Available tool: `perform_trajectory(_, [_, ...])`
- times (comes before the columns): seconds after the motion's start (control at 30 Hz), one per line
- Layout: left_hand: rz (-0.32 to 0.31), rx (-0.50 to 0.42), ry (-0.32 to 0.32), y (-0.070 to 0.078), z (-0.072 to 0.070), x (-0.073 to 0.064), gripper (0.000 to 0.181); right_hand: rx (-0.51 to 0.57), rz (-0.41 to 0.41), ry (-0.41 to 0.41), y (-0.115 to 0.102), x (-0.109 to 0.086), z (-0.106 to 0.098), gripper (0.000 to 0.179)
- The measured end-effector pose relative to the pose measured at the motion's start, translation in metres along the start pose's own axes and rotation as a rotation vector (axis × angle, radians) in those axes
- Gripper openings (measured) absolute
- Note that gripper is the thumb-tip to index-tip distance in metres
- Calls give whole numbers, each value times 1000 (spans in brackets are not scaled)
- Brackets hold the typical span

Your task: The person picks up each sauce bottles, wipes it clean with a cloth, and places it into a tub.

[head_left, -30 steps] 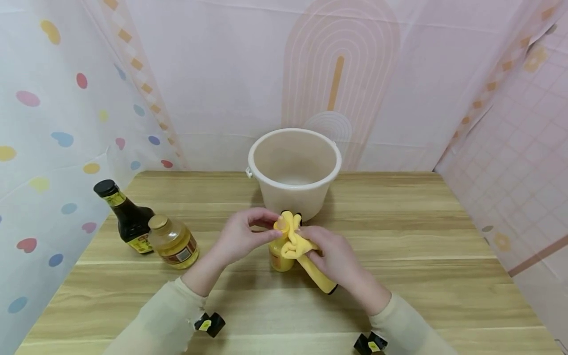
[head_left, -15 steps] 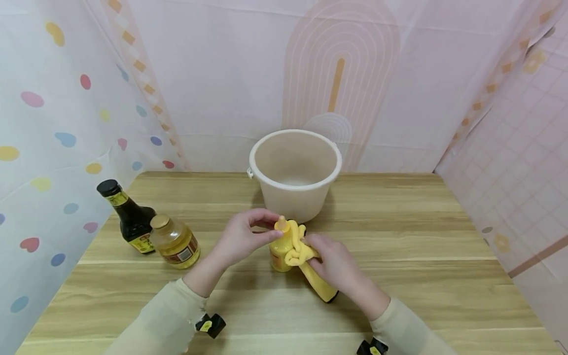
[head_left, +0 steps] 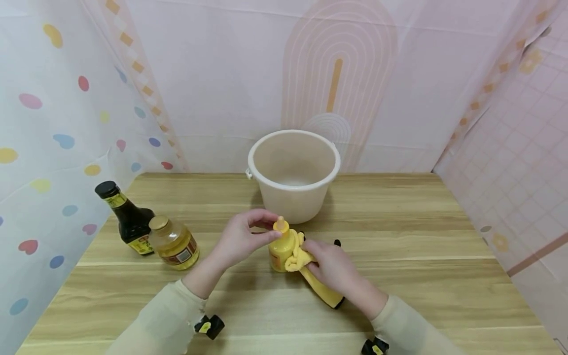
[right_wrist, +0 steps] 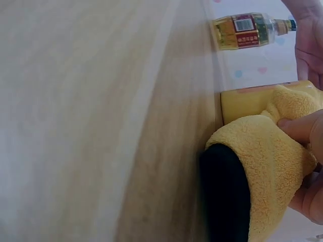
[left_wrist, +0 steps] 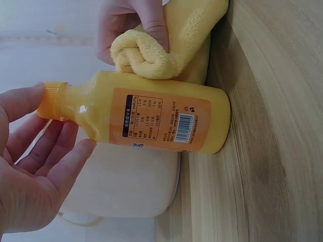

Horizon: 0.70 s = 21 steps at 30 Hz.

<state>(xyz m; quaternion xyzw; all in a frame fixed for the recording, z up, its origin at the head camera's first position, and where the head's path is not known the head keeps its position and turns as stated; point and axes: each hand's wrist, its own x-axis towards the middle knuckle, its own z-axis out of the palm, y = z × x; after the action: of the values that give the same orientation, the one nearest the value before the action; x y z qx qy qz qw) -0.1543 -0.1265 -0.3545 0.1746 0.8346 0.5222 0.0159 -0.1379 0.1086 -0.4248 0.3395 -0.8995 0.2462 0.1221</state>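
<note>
A yellow squeeze bottle (head_left: 277,257) with a pointed nozzle stands upright on the wooden table. Its orange label (left_wrist: 166,121), with a barcode and printed table, faces the left wrist camera. My left hand (head_left: 245,237) pinches the bottle at its cap and neck between thumb and fingers. In my right hand (head_left: 334,265) is a bunched yellow cloth (head_left: 323,290) with black edging, gripped and pressed against the bottle's right side. The fluffy cloth (right_wrist: 265,161) hangs down to the tabletop in the right wrist view and covers part of the bottle.
Directly behind the bottle is a white bucket (head_left: 294,199). To the left stand a dark sauce bottle (head_left: 133,223) with a black cap and a clear oil bottle (head_left: 179,249) with a gold cap. Printed curtains (head_left: 213,74) enclose the wooden table (head_left: 426,246) at the back and sides.
My right hand has slid the cloth downward along the bottle's side, uncovering the cap and shoulder. My left hand has stayed at the bottle's neck.
</note>
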Motion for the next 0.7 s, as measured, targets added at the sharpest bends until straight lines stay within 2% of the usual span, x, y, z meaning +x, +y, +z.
perform_trajectory(0.2, [-7,18,-9,1,0,0,25,-2,11,-56,1,-1,-1,27])
perform_trajectory(0.37, [-8,18,-4,1,0,0,25,-11,-7,-46,5,-2,-7,29])
perform_trajectory(0.47, [4,17,-2,-1,1,1,25,7,29,29,6,-2,-17,33])
perform_trajectory(0.57, [14,9,2,-2,2,1,26,47,55,157,5,1,-28,36])
perform_trajectory(0.7, [28,13,12,-3,2,1,25,115,14,297,-2,8,-40,44])
